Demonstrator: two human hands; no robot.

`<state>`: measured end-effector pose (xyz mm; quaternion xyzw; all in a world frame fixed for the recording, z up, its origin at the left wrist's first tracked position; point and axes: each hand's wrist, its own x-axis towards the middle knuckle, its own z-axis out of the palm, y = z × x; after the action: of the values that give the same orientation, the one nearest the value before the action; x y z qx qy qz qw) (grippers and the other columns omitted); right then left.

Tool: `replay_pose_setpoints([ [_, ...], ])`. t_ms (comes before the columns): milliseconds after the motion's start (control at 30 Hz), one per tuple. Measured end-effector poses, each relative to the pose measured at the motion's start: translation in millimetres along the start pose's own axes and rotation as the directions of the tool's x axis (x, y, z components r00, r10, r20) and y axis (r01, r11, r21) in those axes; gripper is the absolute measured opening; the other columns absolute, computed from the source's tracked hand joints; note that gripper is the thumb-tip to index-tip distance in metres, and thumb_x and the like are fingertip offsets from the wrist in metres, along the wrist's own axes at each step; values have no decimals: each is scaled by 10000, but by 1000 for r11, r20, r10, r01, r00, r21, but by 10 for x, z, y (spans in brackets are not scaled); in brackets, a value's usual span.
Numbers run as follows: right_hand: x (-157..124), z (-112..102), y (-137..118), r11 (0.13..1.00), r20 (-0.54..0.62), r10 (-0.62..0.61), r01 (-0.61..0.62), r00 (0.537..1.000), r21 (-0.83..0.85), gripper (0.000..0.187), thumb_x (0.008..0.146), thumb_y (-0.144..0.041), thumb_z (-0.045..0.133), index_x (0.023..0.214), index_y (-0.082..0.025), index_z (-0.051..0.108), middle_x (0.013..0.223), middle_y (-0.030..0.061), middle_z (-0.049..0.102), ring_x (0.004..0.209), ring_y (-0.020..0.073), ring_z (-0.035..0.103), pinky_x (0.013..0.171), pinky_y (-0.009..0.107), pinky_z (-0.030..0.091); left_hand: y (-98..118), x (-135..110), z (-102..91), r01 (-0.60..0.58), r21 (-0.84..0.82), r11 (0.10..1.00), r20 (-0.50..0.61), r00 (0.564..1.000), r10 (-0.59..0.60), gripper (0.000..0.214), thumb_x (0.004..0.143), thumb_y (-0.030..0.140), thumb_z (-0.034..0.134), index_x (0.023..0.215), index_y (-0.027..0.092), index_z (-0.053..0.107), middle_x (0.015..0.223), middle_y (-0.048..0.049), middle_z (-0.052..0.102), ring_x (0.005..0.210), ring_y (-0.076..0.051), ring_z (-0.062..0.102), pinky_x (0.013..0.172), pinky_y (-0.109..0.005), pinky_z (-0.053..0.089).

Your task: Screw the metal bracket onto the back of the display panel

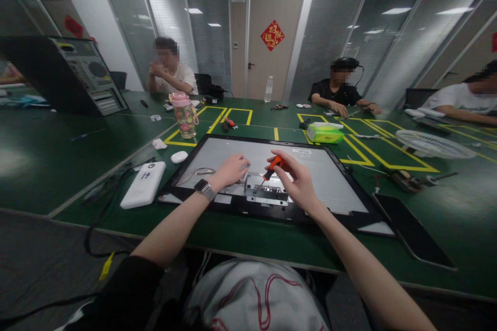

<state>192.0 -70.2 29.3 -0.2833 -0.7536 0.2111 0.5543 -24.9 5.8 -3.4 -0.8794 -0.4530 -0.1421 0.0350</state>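
A flat monitor panel (pixel 330 176) lies face down on the green table, its grey metal back up inside a black frame. My right hand (pixel 297 181) is closed round an orange-handled screwdriver (pixel 273 165), whose tip points down at a metal bracket (pixel 267 191) near the panel's front edge. My left hand (pixel 232 169), with a watch on the wrist, rests on the panel just left of the bracket, fingers curled and pressing down.
A white power bank (pixel 143 184) and a white mouse (pixel 179 156) lie left of the panel, with a pink-lidded bottle (pixel 184 114) behind. A green tissue box (pixel 325 133), a white fan (pixel 435 144), a black phone (pixel 413 230) and a computer case (pixel 66 75) stand around. Other people sit at the far side.
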Motion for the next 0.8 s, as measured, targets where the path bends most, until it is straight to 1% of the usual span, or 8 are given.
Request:
replay_pose_setpoints([
  [100,1,-6,30,989,-110,-65,49,992,-140,276,852,-253,642,1127,-235,630,920,47,670,775,161,654,726,319,566,-5,1,10,-9,4,1000,-11,1000,9,258,922,230,471,1111,173,637,1040,-91,588,990,-217,547,901,-345,445],
  [200,1,-8,27,981,-130,-98,74,987,-181,250,823,-257,683,1070,-238,647,851,29,648,735,151,631,686,301,557,-9,2,20,-3,9,1000,-12,1000,3,262,922,232,474,1117,172,638,1042,-93,591,995,-220,547,903,-350,447],
  [300,2,2,25,991,-93,-65,53,994,-126,292,847,-251,652,1137,-246,617,884,36,653,758,159,644,730,330,565,-13,5,27,-6,14,1000,-12,1000,6,263,924,230,470,1115,174,641,1041,-92,593,994,-219,548,897,-346,450],
  [400,3,17,48,999,-46,14,-12,999,43,359,907,-242,555,1263,-255,507,1021,66,649,822,168,678,802,373,571,-18,7,31,-8,9,1000,-15,1000,8,262,927,231,466,1110,170,643,1041,-92,593,989,-218,548,895,-347,450],
  [533,12,16,75,978,17,81,-82,997,192,304,942,-263,484,1246,-253,467,1162,100,614,890,177,693,843,394,567,-21,4,29,-11,-1,1000,-15,1000,11,262,927,229,463,1109,166,641,1044,-92,591,987,-221,546,898,-355,449],
  [600,20,9,73,973,25,103,-106,994,204,286,936,-272,498,1221,-252,488,1169,99,620,898,180,698,847,389,567,-19,3,27,-10,-2,1000,-14,1000,10,263,925,230,466,1111,164,638,1048,-93,590,986,-222,546,894,-357,451],
  [667,26,2,65,975,-6,123,-120,992,185,284,905,-277,557,1187,-249,530,1102,80,648,877,183,702,828,373,572,-18,5,27,-7,-2,1000,-13,1000,6,259,923,229,469,1108,166,639,1049,-93,591,983,-221,548,892,-357,453],
  [800,19,-19,58,995,-99,91,-87,991,41,286,822,-280,675,1100,-238,620,923,42,663,796,175,677,774,345,573,-19,9,31,-6,-3,1000,-16,1000,6,254,921,225,475,1102,161,642,1042,-94,593,998,-225,546,911,-359,448],
])
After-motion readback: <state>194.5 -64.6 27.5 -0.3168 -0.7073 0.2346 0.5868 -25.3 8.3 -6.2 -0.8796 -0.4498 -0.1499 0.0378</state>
